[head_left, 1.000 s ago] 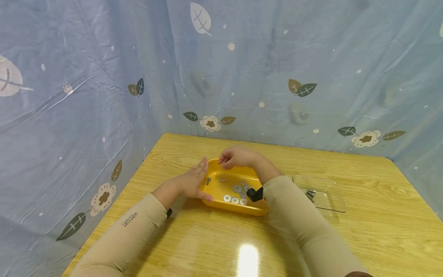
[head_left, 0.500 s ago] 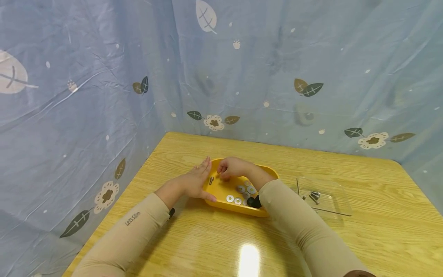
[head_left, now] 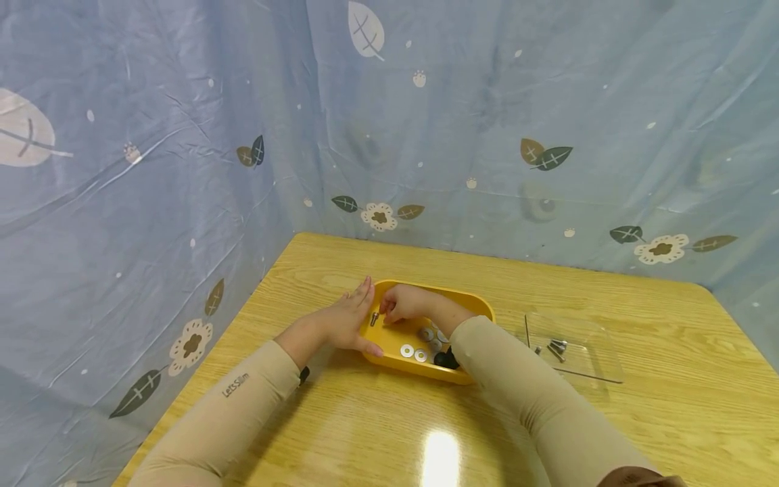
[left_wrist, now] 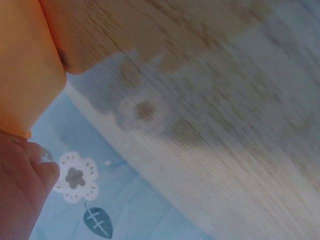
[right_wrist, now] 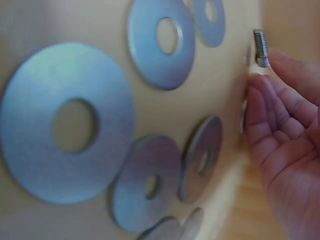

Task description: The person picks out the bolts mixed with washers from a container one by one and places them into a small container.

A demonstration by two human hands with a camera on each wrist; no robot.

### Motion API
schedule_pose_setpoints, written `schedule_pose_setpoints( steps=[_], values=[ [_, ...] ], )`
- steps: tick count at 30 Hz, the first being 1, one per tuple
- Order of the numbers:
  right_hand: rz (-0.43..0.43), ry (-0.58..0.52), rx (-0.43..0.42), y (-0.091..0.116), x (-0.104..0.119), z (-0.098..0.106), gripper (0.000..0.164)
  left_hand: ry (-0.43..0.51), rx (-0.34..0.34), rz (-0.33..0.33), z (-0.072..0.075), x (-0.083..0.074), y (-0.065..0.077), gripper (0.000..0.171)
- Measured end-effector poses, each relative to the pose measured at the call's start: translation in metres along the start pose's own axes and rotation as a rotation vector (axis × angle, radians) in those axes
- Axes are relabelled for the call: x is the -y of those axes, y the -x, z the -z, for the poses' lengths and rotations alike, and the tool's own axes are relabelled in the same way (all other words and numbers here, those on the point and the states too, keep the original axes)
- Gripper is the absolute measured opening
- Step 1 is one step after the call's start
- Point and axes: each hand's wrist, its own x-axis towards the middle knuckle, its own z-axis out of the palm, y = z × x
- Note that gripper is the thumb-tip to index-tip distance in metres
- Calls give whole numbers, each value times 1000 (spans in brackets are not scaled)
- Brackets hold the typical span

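Note:
A yellow tray [head_left: 420, 368] sits on the wooden table. My left hand [head_left: 345, 326] rests against its left end, fingers extended along the rim and thumb at the front corner. Inside the tray my right hand [head_left: 408, 303] is low over the floor at the left, fingers bent, right beside a small metal bolt [head_left: 374, 318]. From the right wrist, the thumb appears close to the bolt [right_wrist: 261, 49], with a gap between thumb and fingers; contact is unclear. A thin disc edge [right_wrist: 243, 116] shows by the fingertips. Several flat washers [head_left: 407, 351] lie nearer the tray's front and middle.
To the right of the tray stands a clear plastic container [head_left: 599, 355] with several bolts [head_left: 556, 350] in it. A patterned blue curtain [head_left: 462, 135] hangs behind and to the left of the table [head_left: 365, 433]. My right forearm crosses the tray's right end.
My right hand has come down from above the far rim to the tray floor, near the bolt, covering a washer seen there before. The left hand keeps its place on the tray.

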Motion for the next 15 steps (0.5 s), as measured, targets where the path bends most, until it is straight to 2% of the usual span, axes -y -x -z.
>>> schedule_pose_setpoints(
  steps=[8,15],
  values=[
    [14,17,-116,-6,-4,-12,29,-4,-10,-3,-1,0,1,130],
    [8,53,-152,-8,-1,-18,31,23,-20,-8,-1,-2,4,130]
  ],
)
